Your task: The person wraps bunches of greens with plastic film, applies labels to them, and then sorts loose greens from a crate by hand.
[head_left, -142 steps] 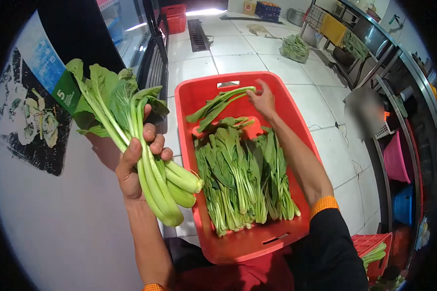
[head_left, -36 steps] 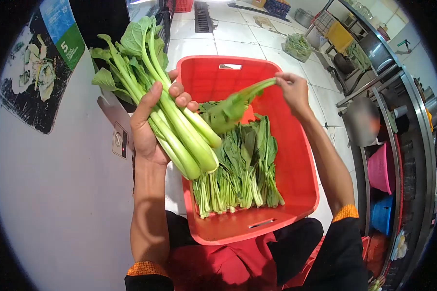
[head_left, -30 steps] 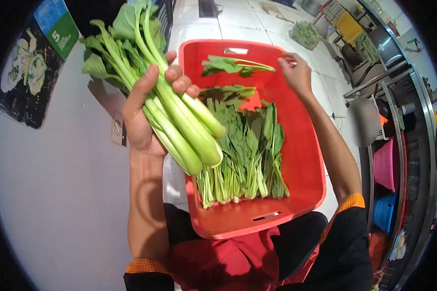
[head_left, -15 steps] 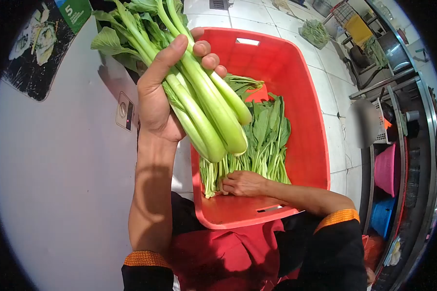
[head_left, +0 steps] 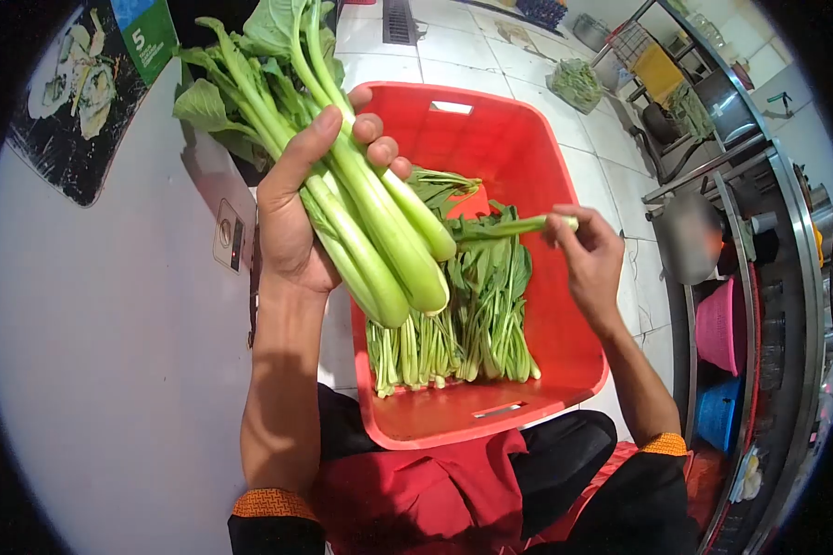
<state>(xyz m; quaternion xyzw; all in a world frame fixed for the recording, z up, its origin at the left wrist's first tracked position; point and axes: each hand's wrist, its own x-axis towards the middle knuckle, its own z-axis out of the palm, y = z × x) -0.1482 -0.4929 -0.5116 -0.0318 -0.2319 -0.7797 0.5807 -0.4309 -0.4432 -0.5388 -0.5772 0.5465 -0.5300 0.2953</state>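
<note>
Lifted greens (head_left: 516, 228) now trail leftward from right hand (head_left: 592, 257).

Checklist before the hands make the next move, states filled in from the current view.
1. Left hand closed around the thick-stemmed bunch: ok.
2. Right hand holding the single stalk by its base end: ok.
3. Stalk's leaves free of the loose greens: cannot tell, they overlap in view.
4. Red crate upright, open side up: ok.
5. Full view of the greens in the crate: not ok, the bunch covers part of them.
</note>
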